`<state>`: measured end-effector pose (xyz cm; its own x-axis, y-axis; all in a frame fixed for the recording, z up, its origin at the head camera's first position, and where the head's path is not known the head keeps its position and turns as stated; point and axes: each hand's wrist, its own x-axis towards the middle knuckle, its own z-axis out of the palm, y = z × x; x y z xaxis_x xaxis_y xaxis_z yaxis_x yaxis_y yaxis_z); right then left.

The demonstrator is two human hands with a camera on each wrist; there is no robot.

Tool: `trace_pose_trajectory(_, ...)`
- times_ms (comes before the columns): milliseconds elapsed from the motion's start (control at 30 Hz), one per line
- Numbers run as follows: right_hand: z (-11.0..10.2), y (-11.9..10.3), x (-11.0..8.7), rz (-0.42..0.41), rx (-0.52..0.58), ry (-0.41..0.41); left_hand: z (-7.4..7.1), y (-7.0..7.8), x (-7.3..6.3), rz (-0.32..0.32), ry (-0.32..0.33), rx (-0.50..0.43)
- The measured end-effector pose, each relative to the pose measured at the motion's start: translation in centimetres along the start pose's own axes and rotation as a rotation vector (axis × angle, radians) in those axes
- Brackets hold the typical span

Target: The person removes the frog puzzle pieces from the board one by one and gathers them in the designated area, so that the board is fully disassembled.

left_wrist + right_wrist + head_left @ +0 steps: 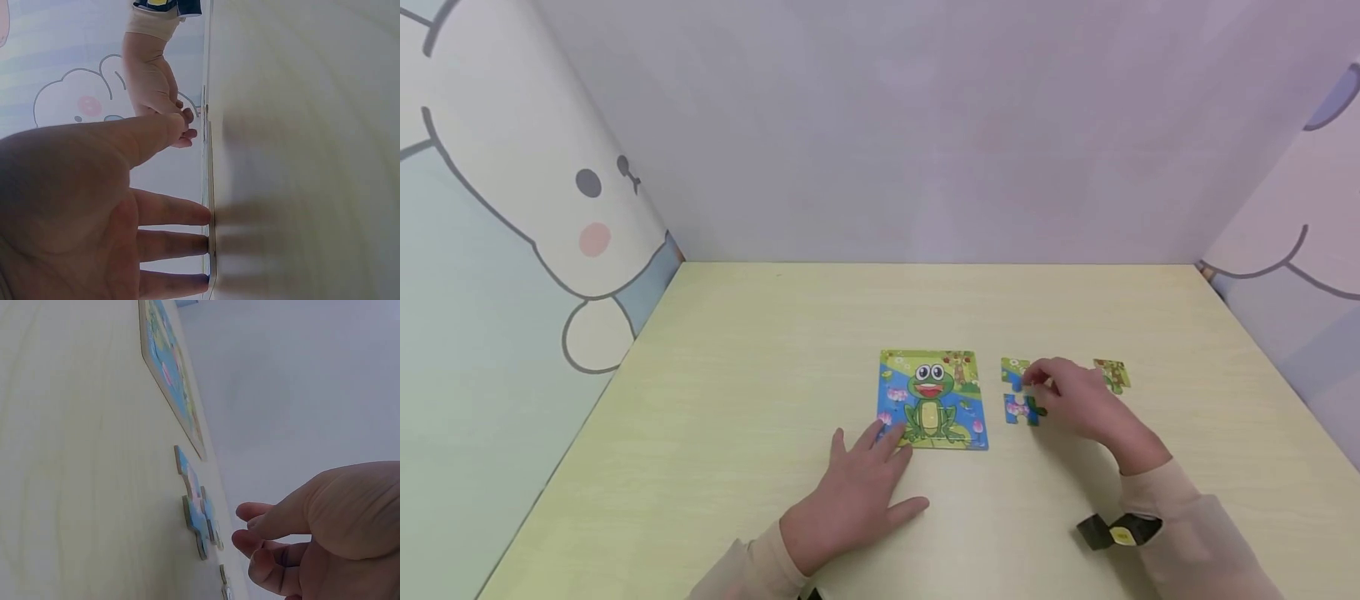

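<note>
A square frog puzzle board (928, 355) lies on the table, its frog picture facing up. My left hand (853, 496) is spread at the board's lower left corner, fingertips on its near edge and thumb out to the side. To the right of the board, my right hand (1078, 402) hovers over loose jigsaw pieces, its thumb and fingers loosely bent with nothing visible between them. Near its fingertips are a green-and-blue piece (1011, 366) and a pink-flowered blue piece (1016, 410). The hand partly hides this group.
Another loose piece with a tree picture (1112, 372) lies beyond the right hand. The pale wooden table (760, 350) is bounded by a plain back wall (880, 150) and printed side walls. A black wrist strap (1097, 532) sits on the right sleeve.
</note>
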<state>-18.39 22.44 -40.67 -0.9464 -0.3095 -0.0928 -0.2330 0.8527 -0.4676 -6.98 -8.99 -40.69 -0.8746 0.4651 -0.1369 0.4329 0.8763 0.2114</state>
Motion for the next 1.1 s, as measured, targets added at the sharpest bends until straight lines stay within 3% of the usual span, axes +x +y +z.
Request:
trace_pose_trajectory(133, -0.2, -0.4, 0.1, -0.033, -0.021, 0.085, 0.1, 0.0, 0.0, -0.001, 0.004, 0.001)
trace_pose_trajectory(267, -0.3, -1.5, 0.3, -0.069, -0.021, 0.111, 0.0, 0.1, 0.1, -0.003, 0.001, 0.003)
trace_pose_trajectory(500, 0.7, -3.6, 0.7, -0.123, -0.005, 0.059, 0.0, 0.3, 0.2, -0.004, 0.000, 0.009)
trace_pose_trajectory(800, 3.1, -5.6, 1.5, -0.134, 0.018, -0.003, -0.1, 0.4, 0.2, -0.003, -0.002, 0.014)
trace_pose_trajectory(1100, 4.9, -7.2, 1.9, -0.188, -0.025, 0.000, 0.0, 0.4, 0.2, 0.006, 0.006, 0.026)
